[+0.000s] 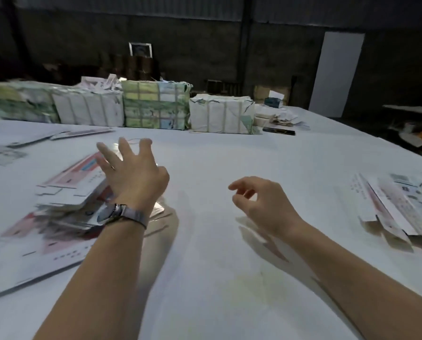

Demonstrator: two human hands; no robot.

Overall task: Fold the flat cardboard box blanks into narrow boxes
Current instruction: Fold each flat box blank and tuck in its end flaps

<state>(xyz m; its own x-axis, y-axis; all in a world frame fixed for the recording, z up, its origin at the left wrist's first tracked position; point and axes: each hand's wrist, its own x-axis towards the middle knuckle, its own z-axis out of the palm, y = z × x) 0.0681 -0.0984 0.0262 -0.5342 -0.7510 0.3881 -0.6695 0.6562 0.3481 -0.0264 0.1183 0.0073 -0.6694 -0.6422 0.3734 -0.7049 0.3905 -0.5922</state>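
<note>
Two bare forearms reach in from the bottom edge over a broad white table (217, 266) with a smooth, matte top. At the left, a loose stack of flat cardboard blanks (67, 204) lies fanned out on the table: thin, glossy white sheets printed with pink and red panels and rows of small dark text, their edges cut into tabs and notches. How many sheets the stack holds cannot be counted, since they overlap and blur.

Over that stack hangs the left hand (134, 173), fingers spread and slightly bent, grasping nothing; a wristwatch (121, 214) with a grey band circles its wrist. To the right, the right hand (259, 200) floats above bare tabletop, its fingers loosely curled and holding nothing.

At the far right edge lie folded narrow boxes (396, 212), long and slim, white with the same pink print and grey graphics; at least two can be made out, with open end flaps toward the camera.

Farther back on the left, more flat sheets (57, 136) lie scattered. Along the table's rear stand four wrapped bundles (153, 104), blocky packs bound with tape strips: two in greenish printed paper, two in white. Beside the rightmost bundle lies a dark flat phone-like slab (278, 131) and a heap of crumpled paper (278, 116). A tall white panel (335, 74) leans against the dark wall.
</note>
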